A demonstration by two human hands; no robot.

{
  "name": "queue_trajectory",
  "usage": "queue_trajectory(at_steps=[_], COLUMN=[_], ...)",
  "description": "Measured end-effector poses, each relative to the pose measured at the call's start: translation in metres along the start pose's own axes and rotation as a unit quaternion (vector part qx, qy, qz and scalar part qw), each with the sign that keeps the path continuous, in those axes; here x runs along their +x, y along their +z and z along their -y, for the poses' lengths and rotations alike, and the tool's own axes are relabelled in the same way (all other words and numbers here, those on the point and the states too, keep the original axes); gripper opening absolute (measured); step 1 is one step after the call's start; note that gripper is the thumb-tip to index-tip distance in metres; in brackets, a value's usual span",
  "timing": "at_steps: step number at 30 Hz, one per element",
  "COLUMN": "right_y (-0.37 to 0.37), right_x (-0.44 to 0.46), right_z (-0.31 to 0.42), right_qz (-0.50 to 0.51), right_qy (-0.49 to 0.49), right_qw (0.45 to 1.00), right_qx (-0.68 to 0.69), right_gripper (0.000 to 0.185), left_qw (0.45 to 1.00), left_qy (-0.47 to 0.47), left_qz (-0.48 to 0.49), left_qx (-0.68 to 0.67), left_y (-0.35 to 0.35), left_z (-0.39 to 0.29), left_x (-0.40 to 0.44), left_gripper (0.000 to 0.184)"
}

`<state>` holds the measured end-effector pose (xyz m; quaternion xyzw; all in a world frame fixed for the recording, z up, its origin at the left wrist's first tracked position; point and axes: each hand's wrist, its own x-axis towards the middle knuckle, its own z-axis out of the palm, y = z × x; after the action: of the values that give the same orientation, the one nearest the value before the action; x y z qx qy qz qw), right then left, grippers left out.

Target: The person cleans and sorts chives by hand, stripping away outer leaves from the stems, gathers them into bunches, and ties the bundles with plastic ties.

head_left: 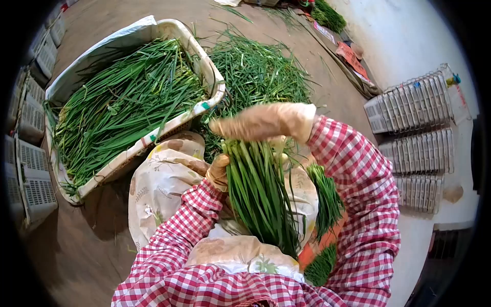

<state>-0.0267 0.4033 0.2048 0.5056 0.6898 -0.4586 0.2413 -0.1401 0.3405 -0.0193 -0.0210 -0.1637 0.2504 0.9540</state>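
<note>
A bunch of long, flat green garlic chives (255, 189) rests over my lap, its pale stem ends pointing away from me and its leaves toward me. My left hand (220, 171), in a tan glove, is wrapped around it near the stem ends. Just above those ends is my right hand (266, 123), gloved too and blurred by motion. Its fingers look stretched out to the left, with nothing seen in them. Whether it touches the stems I cannot tell. A patterned apron (163, 184) covers my knees.
At left stands a large pale basket (217, 92) heaped with loose chives (128, 107). More chives (255, 71) lie on the floor ahead. Tied-looking bunches (326, 199) sit by my right side. Stacked crates (411, 102) line the right wall, and others (36, 174) stand far left.
</note>
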Motion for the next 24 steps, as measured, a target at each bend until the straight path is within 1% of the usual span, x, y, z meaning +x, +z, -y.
queue_trajectory(at_steps=[1, 3, 4, 5, 6, 7, 8, 9, 10, 12, 13, 14, 15, 16, 17, 18, 19, 20, 21, 22, 23, 24], right_y=[0.0, 0.01, 0.012, 0.017, 0.023, 0.028, 0.014, 0.016, 0.019, 0.041, 0.064, 0.087, 0.117, 0.146, 0.161, 0.154, 0.149, 0.161, 0.155, 0.166, 0.176, 0.16], right_x=[0.0, 0.007, 0.009, 0.006, 0.003, 0.0, -0.001, -0.015, -0.029, -0.075, -0.075, -0.076, -0.065, -0.054, -0.044, -0.038, -0.036, -0.035, -0.038, -0.033, -0.03, -0.04], right_z=[-0.004, 0.004, 0.014, 0.014, 0.015, 0.016, -0.021, -0.039, -0.056, -0.066, -0.077, -0.087, -0.083, -0.079, -0.057, -0.039, -0.025, -0.019, -0.012, -0.019, -0.027, -0.028], right_qz=[-0.071, -0.105, -0.123, -0.148, -0.173, -0.197, -0.272, -0.306, -0.335, -0.337, -0.305, -0.274, -0.254, -0.231, -0.246, -0.171, -0.095, -0.189, -0.169, -0.297, -0.417, -0.429], right_qy=[-0.047, -0.058, -0.061, -0.058, -0.056, -0.053, -0.127, -0.158, -0.195, -0.092, -0.068, -0.041, -0.002, 0.034, 0.106, 0.178, 0.247, 0.23, 0.233, 0.202, 0.165, 0.097], right_qw=[0.996, 0.989, 0.983, 0.979, 0.974, 0.969, 0.952, 0.923, 0.881, 0.887, 0.885, 0.88, 0.902, 0.921, 0.949, 0.963, 0.964, 0.954, 0.958, 0.931, 0.885, 0.849], right_qx=[-0.009, -0.086, -0.125, -0.131, -0.136, -0.141, 0.066, 0.173, 0.273, 0.303, 0.345, 0.385, 0.35, 0.312, 0.166, 0.103, 0.038, 0.023, 0.01, 0.069, 0.126, 0.292], right_gripper=[0.076, 0.071, 0.069, 0.069, 0.07, 0.071, 0.073, 0.074, 0.075, 0.071, 0.07, 0.07, 0.072, 0.073, 0.076, 0.077, 0.078, 0.077, 0.075, 0.073, 0.072, 0.063], left_qw=[1.0, 0.999, 0.996, 0.993, 0.992, 0.989, 0.991, 0.99, 0.99, 0.992, 0.991, 0.988, 0.983, 0.989, 0.989, 0.983, 0.973, 0.974, 0.973, 0.977, 0.98, 0.981], left_qy=[-0.005, 0.027, -0.01, 0.002, 0.008, 0.017, -0.013, -0.041, -0.045, -0.031, -0.032, -0.029, -0.026, -0.041, -0.041, -0.028, -0.015, -0.019, -0.019, -0.025, -0.029, -0.026], left_qz=[-0.003, 0.006, -0.072, -0.107, -0.085, -0.063, -0.018, 0.027, 0.024, 0.046, 0.044, 0.039, 0.035, 0.03, 0.029, 0.033, 0.037, 0.029, 0.029, 0.019, 0.009, 0.009], left_qx=[-0.002, 0.022, -0.053, 0.049, 0.091, 0.136, 0.135, 0.133, 0.134, 0.115, 0.118, 0.15, 0.18, 0.136, 0.136, 0.181, 0.225, 0.223, 0.227, 0.212, 0.196, 0.193], left_y=[0.002, 0.005, 0.006, -0.004, -0.005, 0.012, 0.03, 0.066, 0.065, 0.064, 0.068, 0.073, 0.075, 0.074, 0.074, 0.073, 0.073, 0.075, 0.074, 0.072, 0.071, 0.072], left_z=[0.0, 0.001, -0.005, -0.007, -0.002, 0.002, 0.002, -0.003, -0.005, -0.01, -0.013, -0.016, -0.018, -0.021, -0.02, -0.019, -0.018, -0.015, -0.015, -0.014, -0.013, -0.011], left_x=[0.001, 0.0, -0.006, -0.008, -0.005, 0.006, 0.012, 0.023, 0.024, 0.026, 0.025, 0.025, 0.025, 0.025, 0.025, 0.025, 0.025, 0.024, 0.023, 0.021, 0.02, 0.019], left_gripper=[0.064, 0.071, 0.085, 0.1, 0.107, 0.116, 0.118, 0.12, 0.12, 0.121, 0.121, 0.118, 0.115, 0.115, 0.115, 0.113, 0.112, 0.111, 0.111, 0.111, 0.11, 0.108])
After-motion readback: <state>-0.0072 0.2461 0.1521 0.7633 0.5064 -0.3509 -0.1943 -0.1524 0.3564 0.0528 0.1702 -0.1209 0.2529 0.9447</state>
